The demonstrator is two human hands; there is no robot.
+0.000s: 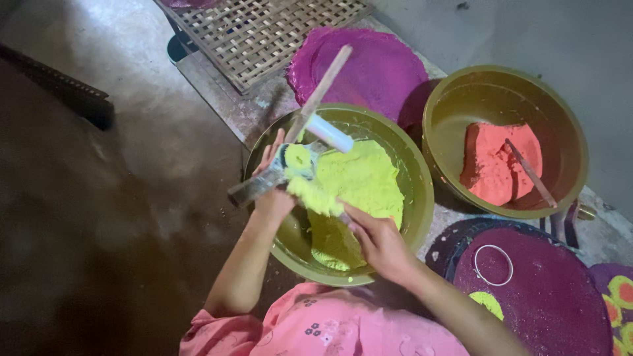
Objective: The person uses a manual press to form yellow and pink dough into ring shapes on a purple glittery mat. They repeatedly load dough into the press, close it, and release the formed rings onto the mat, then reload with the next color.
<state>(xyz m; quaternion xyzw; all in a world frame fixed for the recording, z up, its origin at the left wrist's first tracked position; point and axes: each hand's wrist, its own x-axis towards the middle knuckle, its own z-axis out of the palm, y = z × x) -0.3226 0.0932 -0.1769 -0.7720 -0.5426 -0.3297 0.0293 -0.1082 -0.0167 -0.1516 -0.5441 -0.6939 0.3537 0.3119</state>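
Fingers [269, 161] around flat metal scraper [257, 188]

Single head view, looking steeply down, close over floor-level bowls [343, 198]

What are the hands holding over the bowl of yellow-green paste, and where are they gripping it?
The left hand grips a metal mould tool by its flat handle. The right hand presses yellow-green paste against it; what it holds, if anything, cannot be told.

A small metal mould [280, 173] is held flat over the green bowl [415, 198]. It is packed with soft yellow-green dough [359, 178], which is heaped in the bowl.
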